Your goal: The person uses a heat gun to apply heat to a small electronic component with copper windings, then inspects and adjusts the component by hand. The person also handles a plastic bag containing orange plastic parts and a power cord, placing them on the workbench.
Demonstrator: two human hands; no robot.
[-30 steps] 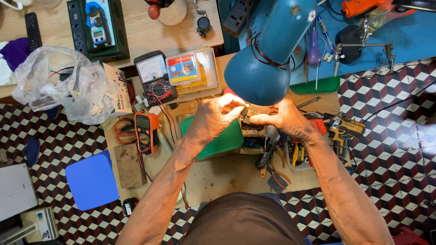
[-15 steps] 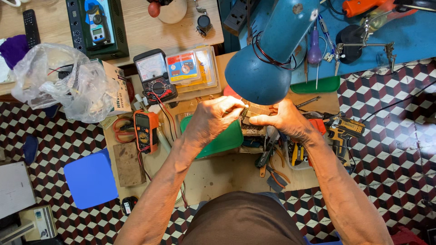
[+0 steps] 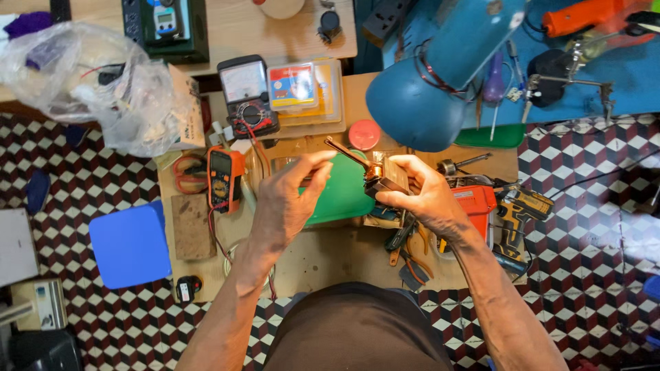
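Note:
My right hand grips a small dark block-shaped part with a copper-coloured winding at its left end, held above the wooden bench. My left hand holds a thin dark tool by its handle, its shaft angled up-left from the winding. Both hands hover over a green tray. The tool's contact point with the part is too small to make out.
A big blue lamp shade hangs just above the hands. Left of them lie an orange multimeter, an analog meter and a plastic bag. A drill and pliers crowd the right. A blue stool stands on the checkered floor.
The hands have drawn slightly apart and toward me, out from under the lamp. The thin tool and the part's copper winding now show clearly between them.

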